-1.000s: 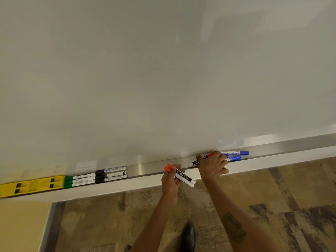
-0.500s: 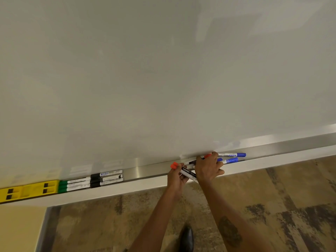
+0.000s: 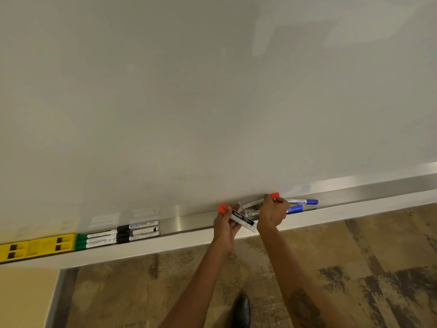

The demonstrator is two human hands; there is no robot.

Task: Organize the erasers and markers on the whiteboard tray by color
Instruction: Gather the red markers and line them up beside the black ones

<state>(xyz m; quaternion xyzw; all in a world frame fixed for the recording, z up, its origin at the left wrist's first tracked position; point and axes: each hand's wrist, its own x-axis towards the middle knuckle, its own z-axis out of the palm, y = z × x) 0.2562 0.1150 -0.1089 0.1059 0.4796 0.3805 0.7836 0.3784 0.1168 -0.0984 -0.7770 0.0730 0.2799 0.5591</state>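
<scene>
My left hand (image 3: pixel 224 227) grips red-capped markers (image 3: pixel 238 217) with white and black barrels, held at the tray's front lip. My right hand (image 3: pixel 272 213) pinches another red-capped marker (image 3: pixel 274 196) lifted against the board. Two blue-capped markers (image 3: pixel 305 201) lie on the metal tray (image 3: pixel 189 221) just right of that hand, partly hidden by it. Far left on the tray sit two yellow erasers (image 3: pixel 35 247), then green-capped markers (image 3: pixel 94 239), then black-capped markers (image 3: pixel 139 230).
The whiteboard (image 3: pixel 212 91) fills the upper view. A white ledge (image 3: pixel 354 209) runs under the tray. Below is patterned brown floor (image 3: pixel 354 256) and my black shoe (image 3: pixel 242 308). A yellow wall (image 3: pixel 23 299) stands at the lower left.
My left hand moved up and right from below the ledge to the tray beside my right hand. My right hand raised a red-capped marker off the blue ones.
</scene>
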